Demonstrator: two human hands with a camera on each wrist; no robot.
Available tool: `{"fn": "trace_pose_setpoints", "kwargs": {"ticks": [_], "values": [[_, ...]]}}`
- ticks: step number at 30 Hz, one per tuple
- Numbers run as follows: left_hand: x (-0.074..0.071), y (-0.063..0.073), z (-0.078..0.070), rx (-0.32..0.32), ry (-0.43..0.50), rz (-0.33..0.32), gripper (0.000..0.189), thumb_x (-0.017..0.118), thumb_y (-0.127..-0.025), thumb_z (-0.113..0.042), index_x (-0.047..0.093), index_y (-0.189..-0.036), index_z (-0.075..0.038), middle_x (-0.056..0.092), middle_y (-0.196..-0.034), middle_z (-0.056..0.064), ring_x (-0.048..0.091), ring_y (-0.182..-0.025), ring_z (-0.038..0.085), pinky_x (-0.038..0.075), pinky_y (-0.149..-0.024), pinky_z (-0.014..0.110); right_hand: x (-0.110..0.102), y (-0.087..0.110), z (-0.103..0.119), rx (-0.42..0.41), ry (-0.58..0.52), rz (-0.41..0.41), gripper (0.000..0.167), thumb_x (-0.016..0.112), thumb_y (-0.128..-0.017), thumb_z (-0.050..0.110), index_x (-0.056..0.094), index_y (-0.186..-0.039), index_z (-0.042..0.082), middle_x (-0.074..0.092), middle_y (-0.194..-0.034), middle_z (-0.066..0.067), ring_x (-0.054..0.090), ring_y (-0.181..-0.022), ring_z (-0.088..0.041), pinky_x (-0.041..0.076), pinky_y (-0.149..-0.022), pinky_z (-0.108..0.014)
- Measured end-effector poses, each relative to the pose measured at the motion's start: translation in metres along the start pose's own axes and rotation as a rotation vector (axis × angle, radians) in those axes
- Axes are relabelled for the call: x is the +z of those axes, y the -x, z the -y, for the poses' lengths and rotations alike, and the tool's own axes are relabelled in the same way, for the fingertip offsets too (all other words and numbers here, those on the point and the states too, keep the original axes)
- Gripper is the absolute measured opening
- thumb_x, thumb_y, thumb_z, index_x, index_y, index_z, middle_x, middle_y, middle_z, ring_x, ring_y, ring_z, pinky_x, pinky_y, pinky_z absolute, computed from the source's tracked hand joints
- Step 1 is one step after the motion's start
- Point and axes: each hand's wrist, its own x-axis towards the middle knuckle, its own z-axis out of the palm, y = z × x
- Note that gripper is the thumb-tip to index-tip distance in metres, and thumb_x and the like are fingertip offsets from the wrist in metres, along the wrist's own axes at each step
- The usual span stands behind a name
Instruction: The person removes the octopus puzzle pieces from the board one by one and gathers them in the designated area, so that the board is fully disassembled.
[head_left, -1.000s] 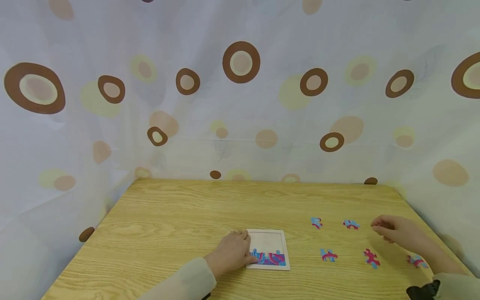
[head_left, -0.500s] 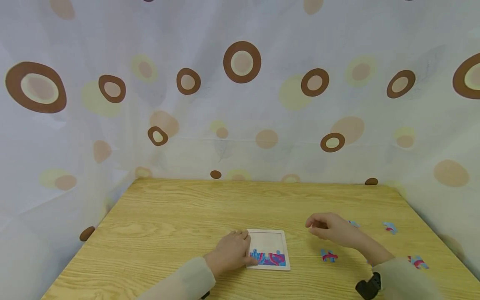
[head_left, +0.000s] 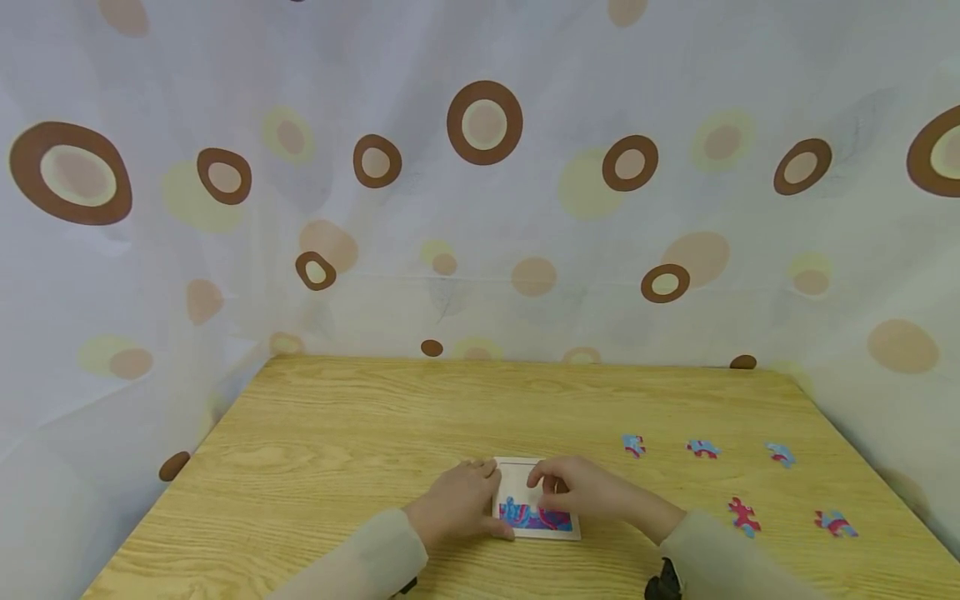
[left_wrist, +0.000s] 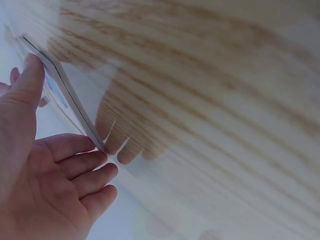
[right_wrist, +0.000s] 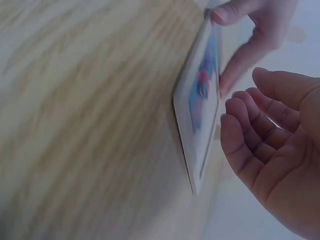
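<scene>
A white square puzzle tray (head_left: 551,536) lies on the table in the head view. Along its near side sits a strip of joined blue, pink and purple jigsaw pieces (head_left: 524,520); bare board shows behind them. My left hand (head_left: 456,500) holds the tray's left side, thumb at the near corner and fingertips at the far one; the left wrist view shows these fingertips (left_wrist: 100,156) at the tray's edge. Over the tray's right half, my right hand (head_left: 581,490) hovers with loosely curled fingers. In the right wrist view nothing shows between its thumb and fingers (right_wrist: 239,145).
Several loose puzzle pieces lie apart on the right of the wooden table (head_left: 360,417). The red piece (head_left: 743,517) is nearest the right sleeve; blue-and-pink ones (head_left: 702,449) lie farther back. A circle-patterned cloth (head_left: 480,250) hangs behind the table and on both sides.
My right hand has swept left from above the loose pieces to the tray. One blue-and-pink piece seen earlier now lies behind my right wrist's line of sight. My left hand stays at the tray.
</scene>
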Motion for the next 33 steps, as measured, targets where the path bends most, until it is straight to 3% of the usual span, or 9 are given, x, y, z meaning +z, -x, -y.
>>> {"fn": "trace_pose_setpoints", "kwargs": {"ticks": [6,10,23,33], "values": [[0.001,0.001,0.0,0.035,-0.032,-0.026,0.086,0.053,-0.076,-0.067,0.05,-0.129,0.0,0.046,-0.133,0.016,0.045,-0.12,0.026,0.035,-0.101,0.035,0.016,-0.01,0.006,-0.008,-0.017,0.032,0.023,0.062,-0.088,0.007,0.061,-0.109,0.0,0.054,-0.072,0.008,0.047,-0.059,-0.003,0.045,-0.057,-0.02],[0.0,0.002,0.0,0.031,-0.035,-0.008,0.086,0.052,-0.077,-0.067,0.048,-0.132,-0.001,0.044,-0.135,0.015,0.042,-0.123,0.026,0.034,-0.102,0.037,0.023,-0.014,0.007,-0.047,0.051,0.024,0.026,0.065,-0.086,0.008,0.061,-0.109,-0.002,0.052,-0.07,0.011,0.045,-0.06,0.0,0.045,-0.058,-0.018],[0.001,0.004,0.0,0.03,-0.071,-0.015,0.087,0.05,-0.078,-0.066,0.045,-0.134,0.001,0.043,-0.136,0.015,0.04,-0.125,0.025,0.033,-0.103,0.037,0.028,-0.016,0.008,-0.017,0.131,0.012,0.034,0.067,-0.084,0.008,0.061,-0.114,-0.007,0.046,-0.066,0.013,0.04,-0.057,0.002,0.037,-0.051,-0.016],[0.002,0.004,-0.001,0.038,-0.105,-0.023,0.088,0.049,-0.078,-0.068,0.046,-0.133,0.0,0.044,-0.135,0.014,0.041,-0.124,0.023,0.033,-0.102,0.036,0.025,-0.019,0.008,0.009,-0.018,-0.012,0.015,0.063,-0.085,0.0,0.059,-0.098,0.005,0.051,-0.069,0.005,0.043,-0.057,-0.003,0.039,-0.052,-0.02]]}}
